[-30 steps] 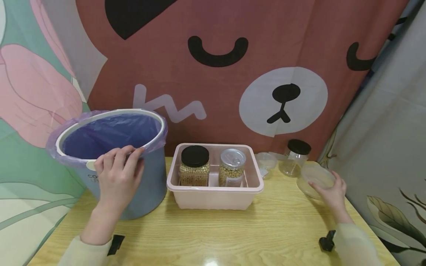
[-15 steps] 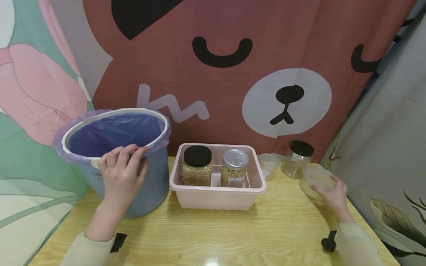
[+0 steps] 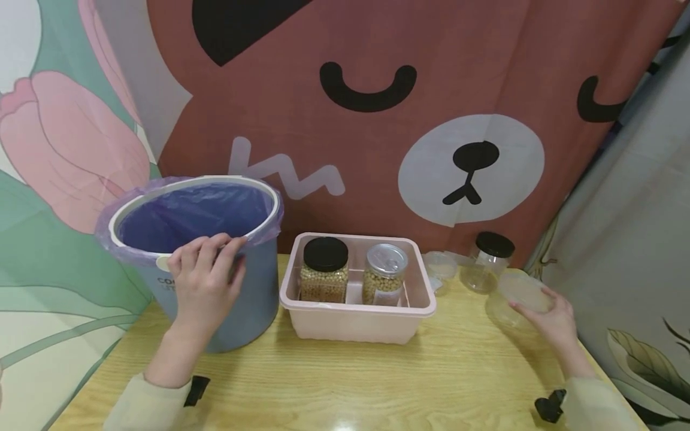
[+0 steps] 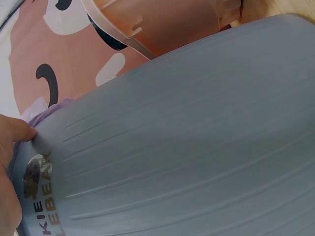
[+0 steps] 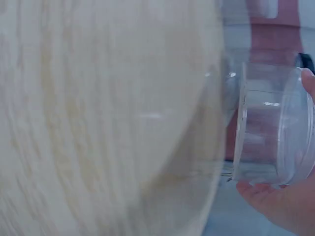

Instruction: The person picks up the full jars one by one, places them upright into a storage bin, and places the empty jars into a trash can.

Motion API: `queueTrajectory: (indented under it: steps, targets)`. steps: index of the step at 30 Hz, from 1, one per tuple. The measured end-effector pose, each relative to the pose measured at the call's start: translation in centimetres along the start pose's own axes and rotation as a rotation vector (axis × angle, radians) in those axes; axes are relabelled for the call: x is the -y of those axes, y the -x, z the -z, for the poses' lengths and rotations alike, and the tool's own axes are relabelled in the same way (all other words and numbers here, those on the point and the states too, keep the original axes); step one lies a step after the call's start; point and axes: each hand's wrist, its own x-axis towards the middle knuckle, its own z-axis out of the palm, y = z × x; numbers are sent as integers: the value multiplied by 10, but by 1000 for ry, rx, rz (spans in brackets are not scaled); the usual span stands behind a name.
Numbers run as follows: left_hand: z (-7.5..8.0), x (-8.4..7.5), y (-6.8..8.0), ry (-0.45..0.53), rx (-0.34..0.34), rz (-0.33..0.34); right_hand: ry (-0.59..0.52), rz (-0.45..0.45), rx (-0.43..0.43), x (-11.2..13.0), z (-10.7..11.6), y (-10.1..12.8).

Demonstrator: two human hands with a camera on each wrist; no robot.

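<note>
bin [image 3: 215, 299] rim: left hand [image 3: 207, 287] grips | clear container [image 3: 520, 296]: right hand [image 3: 550, 323], table edge

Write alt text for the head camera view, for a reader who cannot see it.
A person's left hand grips the rim of a blue bin lined with a purple bag, while the right hand holds a clear plastic container at the wooden table's right edge. Between them, a pink tub holds two jars of beans.
</note>
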Motion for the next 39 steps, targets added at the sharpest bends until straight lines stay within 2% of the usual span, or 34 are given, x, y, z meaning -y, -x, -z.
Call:
queueTrajectory:
  steps: [5, 13, 20, 31, 39]
  targets:
    - [1, -2, -3, -1, 0, 0, 14, 43, 32, 16, 11, 6]
    - [5, -5, -6, -12, 36, 8, -21, 140, 84, 54, 27, 14]
    - [6, -5, -8, -9, 61, -1, -22, 180, 130, 87, 37, 21]
    - [6, -5, -11, 11, 86, 0, -24, 240, 118, 142, 48, 29]
    - [7, -5, -11, 17, 78, 16, -15, 326, 99, 195, 54, 34]
